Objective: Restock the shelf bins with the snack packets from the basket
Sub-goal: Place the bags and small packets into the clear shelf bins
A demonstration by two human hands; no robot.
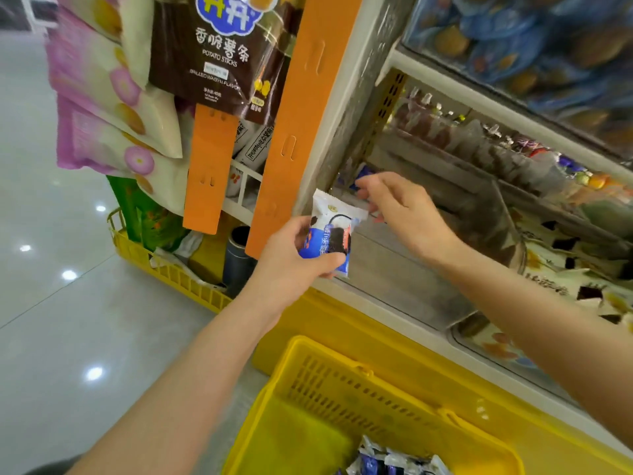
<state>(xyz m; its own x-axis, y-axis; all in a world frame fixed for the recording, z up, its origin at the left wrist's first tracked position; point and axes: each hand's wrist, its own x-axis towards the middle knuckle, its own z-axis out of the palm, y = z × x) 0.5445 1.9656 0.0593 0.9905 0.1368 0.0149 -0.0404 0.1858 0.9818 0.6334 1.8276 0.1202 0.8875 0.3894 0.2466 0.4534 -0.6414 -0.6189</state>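
Observation:
My left hand [294, 255] grips a white and blue snack packet [330, 231] in front of the shelf's left corner. My right hand [400, 207] reaches into the clear shelf bin [428, 269], and its fingertips pinch a blue packet [363, 174] at the bin's back left corner. The yellow basket [329, 378] stands below my arms, with several blue and white packets [394, 461] lying at its bottom.
Orange hanging strips [301, 114] carry snack bags [205, 46] left of the shelf. A second yellow crate [164, 265] with goods sits on the floor at the left. Neighbouring bins [565, 269] to the right hold other snacks. A shiny tiled floor [51, 303] lies to the left.

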